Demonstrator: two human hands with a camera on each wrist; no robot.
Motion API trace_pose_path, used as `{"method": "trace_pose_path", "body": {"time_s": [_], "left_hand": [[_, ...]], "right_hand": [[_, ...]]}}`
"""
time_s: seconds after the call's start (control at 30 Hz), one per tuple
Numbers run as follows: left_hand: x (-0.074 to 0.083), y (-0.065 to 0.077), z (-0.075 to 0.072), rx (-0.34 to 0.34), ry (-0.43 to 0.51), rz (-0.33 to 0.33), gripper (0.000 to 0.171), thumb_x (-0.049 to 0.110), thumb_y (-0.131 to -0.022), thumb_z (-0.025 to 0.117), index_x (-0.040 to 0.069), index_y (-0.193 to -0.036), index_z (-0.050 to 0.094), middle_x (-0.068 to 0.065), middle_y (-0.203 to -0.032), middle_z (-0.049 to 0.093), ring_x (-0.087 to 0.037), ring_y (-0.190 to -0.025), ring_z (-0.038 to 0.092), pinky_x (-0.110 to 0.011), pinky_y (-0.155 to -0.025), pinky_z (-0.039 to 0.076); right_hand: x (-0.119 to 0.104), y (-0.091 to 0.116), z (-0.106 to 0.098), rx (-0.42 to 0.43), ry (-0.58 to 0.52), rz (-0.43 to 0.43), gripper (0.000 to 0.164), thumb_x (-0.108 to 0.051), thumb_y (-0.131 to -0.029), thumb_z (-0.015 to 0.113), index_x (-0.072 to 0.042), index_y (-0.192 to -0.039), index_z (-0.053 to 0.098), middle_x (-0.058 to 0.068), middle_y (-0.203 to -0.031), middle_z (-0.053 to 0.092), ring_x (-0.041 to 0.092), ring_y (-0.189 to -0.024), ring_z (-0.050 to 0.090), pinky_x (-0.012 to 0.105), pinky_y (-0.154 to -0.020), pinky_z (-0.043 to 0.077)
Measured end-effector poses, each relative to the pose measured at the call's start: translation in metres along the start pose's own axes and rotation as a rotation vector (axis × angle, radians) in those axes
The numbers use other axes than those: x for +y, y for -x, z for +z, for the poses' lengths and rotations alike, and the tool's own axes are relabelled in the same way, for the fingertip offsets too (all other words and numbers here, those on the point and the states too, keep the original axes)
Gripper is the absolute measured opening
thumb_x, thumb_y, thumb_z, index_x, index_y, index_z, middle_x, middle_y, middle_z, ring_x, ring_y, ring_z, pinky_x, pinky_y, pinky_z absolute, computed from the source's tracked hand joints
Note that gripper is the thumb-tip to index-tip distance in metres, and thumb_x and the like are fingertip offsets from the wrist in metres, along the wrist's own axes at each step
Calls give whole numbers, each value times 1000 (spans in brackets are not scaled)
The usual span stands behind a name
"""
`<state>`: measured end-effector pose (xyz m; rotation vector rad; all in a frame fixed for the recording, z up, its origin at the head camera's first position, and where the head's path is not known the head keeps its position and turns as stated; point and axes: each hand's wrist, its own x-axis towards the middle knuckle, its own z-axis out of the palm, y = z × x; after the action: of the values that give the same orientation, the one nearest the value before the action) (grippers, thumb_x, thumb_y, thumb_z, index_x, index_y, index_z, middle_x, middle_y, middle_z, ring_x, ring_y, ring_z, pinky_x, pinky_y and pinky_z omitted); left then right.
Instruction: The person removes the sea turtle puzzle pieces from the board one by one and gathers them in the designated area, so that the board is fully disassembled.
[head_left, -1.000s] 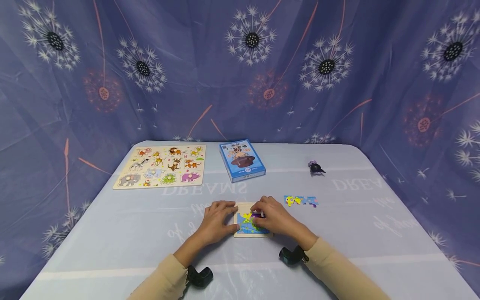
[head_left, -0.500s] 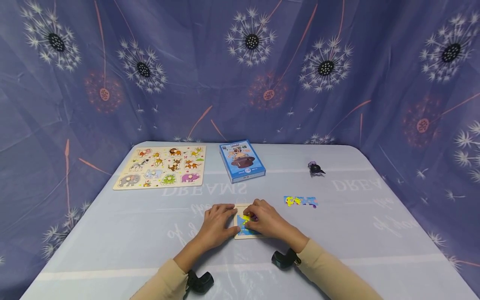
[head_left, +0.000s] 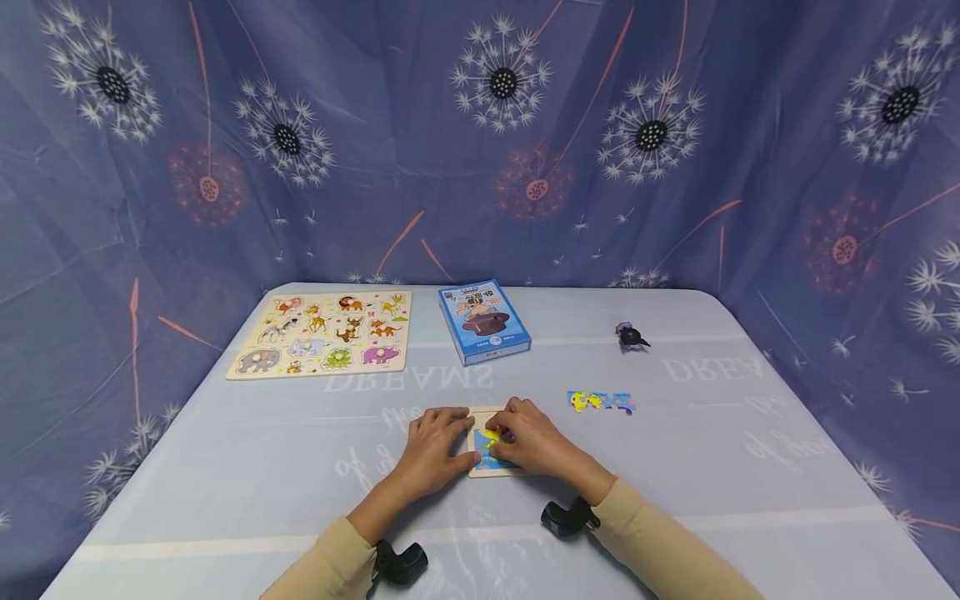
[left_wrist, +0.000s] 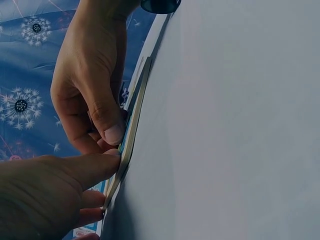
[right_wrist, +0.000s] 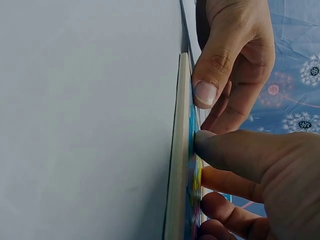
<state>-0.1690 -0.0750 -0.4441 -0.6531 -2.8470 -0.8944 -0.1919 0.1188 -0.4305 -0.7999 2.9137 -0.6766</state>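
A small jigsaw puzzle in a wooden frame [head_left: 482, 419] lies on the table in front of me. Blue, yellow and purple pieces [head_left: 486, 458] show in it; my right hand hides the rest. My left hand [head_left: 433, 446] rests at the frame's left edge, thumb near the lower corner, fingertips near the upper one. Over the puzzle is my right hand [head_left: 536, 437], thumb and fingertips touching the pieces. In the right wrist view its thumb [right_wrist: 235, 152] lies straight against the picture surface. Loose joined puzzle pieces [head_left: 602, 402] lie to the right.
Behind stands a wooden animal peg puzzle [head_left: 322, 333] at the left. A blue box [head_left: 486, 323] lies at the back middle, and a small black and purple object [head_left: 632, 336] at the back right. A dandelion-patterned curtain [head_left: 420, 167] hangs behind the table.
My right hand has moved slightly left and toward me over the puzzle, covering more of it, then stayed there. The left hand has barely moved. Loose pieces and other objects stay put.
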Motion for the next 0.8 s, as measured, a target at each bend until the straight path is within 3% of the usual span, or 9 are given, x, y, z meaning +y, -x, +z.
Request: {"method": "trace_pose_path", "body": {"time_s": [0.47,0.8], "left_hand": [[0,0,1,9,-35,12,49,28,-80,72,5,-122,62,-9,-131,55,-30,-119,45,-53,-93,31],[-1,0,2,14,-35,11,49,29,-80,73,6,-121,63,-9,-130,55,-30,-119,46,-53,-93,31]], "right_hand": [[-1,1,2,22,-26,5,28,-19,-77,75,-16,-102,64,-2,-85,53,12,-81,42,27,-70,34],[-4,1,4,55,-27,4,30,-16,-75,75,-14,-102,63,-2,-81,56,14,-79,42,28,-69,34]]}}
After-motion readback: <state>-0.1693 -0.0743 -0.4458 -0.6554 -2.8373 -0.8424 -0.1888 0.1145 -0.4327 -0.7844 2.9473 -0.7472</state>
